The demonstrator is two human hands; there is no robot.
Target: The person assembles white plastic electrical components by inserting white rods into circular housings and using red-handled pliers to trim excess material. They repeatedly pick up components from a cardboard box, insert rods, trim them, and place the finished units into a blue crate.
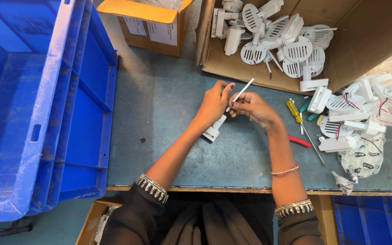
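**Both hands on the white part, thin rod angled up and away**

Your left hand (214, 102) and right hand (252, 109) meet over the middle of the desk (169, 136), just in front of you. Between them sits a white plastic part (215, 130) whose blocky base pokes out below your left palm, toward your left forearm. Your left fingers are curled around its upper end, closed on it. Your right fingers pinch a thin white rod (242, 93) near its lower end; the thumb and forefinger are pressed together on it.

The rod's long axis runs diagonally, from the meeting point of your hands up and to the right, its free tip pointing toward the open cardboard box (364, 41) of white slotted discs. The part's body continues that same line down and left, so rod and part lie almost in one axis, with your left hand at the joint.

A yellow-handled screwdriver (296, 113) lies just right of your right wrist; red-handled pliers (299, 141) lie near it. Blue crates (46, 113) stand well apart on your left.
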